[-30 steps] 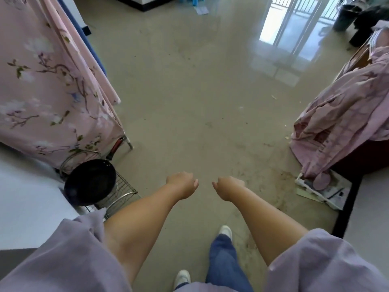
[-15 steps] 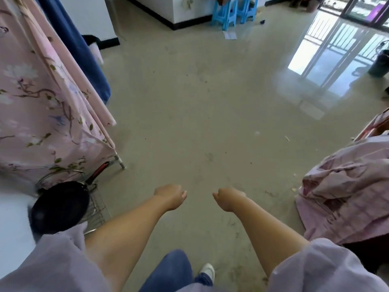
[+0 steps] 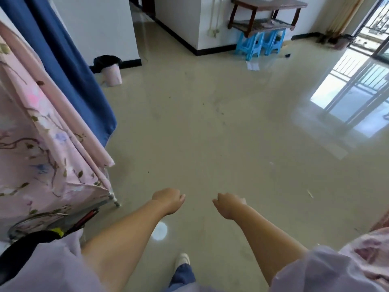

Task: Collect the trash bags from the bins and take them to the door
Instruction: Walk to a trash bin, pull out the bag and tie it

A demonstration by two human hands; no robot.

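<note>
A pink bin point(image 3: 113, 75) lined with a black trash bag point(image 3: 107, 60) stands on the floor at the far left, against the white wall beside the blue curtain. My left hand point(image 3: 168, 200) and my right hand point(image 3: 228, 205) are held out low in front of me, a short gap between them. Both have their fingers curled under and hold nothing. The bin is far ahead of them, up and to the left. A white shoe point(image 3: 182, 260) and a blue trouser leg show below my arms.
A pink floral cloth over a metal rack point(image 3: 52, 161) and a blue curtain point(image 3: 69, 76) line the left side. Far ahead, a dark wooden table point(image 3: 267, 15) stands over blue stools point(image 3: 260, 44). Sliding balcony doors point(image 3: 376, 43) are at the right. Bare shiny floor point(image 3: 210, 127) lies ahead.
The view has lifted and turned left as I walk: the pink bin, table and stools came into sight, the pink bundle on the right slid out. Both hands stay curled.
</note>
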